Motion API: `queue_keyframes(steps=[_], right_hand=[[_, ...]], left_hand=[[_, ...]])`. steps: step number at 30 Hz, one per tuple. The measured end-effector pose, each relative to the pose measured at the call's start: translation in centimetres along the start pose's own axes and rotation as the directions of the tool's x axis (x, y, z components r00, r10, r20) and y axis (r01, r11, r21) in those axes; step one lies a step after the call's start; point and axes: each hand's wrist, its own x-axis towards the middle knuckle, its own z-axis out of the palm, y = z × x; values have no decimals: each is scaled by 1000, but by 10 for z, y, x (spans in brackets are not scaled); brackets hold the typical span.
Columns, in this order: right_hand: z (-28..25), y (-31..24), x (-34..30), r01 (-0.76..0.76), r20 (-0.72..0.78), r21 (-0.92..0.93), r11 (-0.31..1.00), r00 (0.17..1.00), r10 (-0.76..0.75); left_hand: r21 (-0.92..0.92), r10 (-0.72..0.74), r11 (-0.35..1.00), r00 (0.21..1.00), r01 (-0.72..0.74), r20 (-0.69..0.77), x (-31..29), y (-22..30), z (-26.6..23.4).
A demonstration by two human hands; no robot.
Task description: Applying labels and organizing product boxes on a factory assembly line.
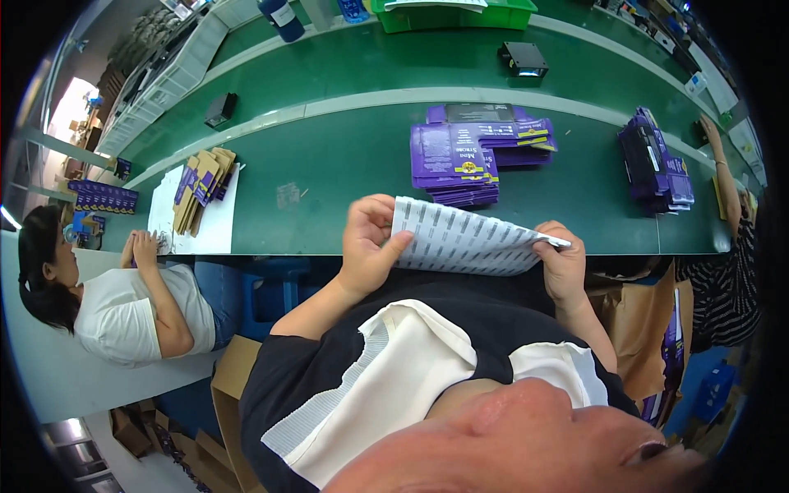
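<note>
A white label sheet [468,238] with rows of small grey printed blocks is stretched between my two hands, just over the table's near edge. My left hand [367,251] grips its left end, thumb on the printed face and fingers behind. At the other end, my right hand [564,261] pinches the corner, where the sheet curls up. Beyond the sheet lies a pile of flat purple cartons [452,156], stacked in overlapping layers. Farther right is another pile of purple and black cartons [653,164].
Flattened brown and purple cartons [201,187] rest on white paper at the left. Two small black devices [524,59] [220,109] stand toward the back, near a green tray [452,18] and a blue bottle [282,20]. One person sits left; another reaches in from the right.
</note>
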Motion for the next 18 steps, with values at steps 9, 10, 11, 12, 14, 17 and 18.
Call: queue_keyframes(steps=[9,10,11,12,14,17,18], right_hand=[[6,-2,5,170,132,-126,977,979,-153],[5,-3,4,125,97,-189,974,989,-108],[4,-3,3,94,77,-228,969,994,-79],[4,-3,2,51,60,-233,971,997,-38],[3,-2,2,72,61,-190,979,996,-61],[5,0,0,88,76,-157,984,994,-77],[5,0,1,100,78,-147,984,993,-90]], left_hand=[[470,-70,878,947,-90,312,10,16,-16],[452,-121,892,956,-13,267,9,17,-17],[416,-147,908,963,41,226,6,16,-18],[429,-225,896,952,118,207,3,13,-17],[169,-114,982,976,82,187,-1,6,-17],[107,-97,991,974,76,205,-4,1,-16],[100,-79,993,973,58,215,-3,1,-15]])
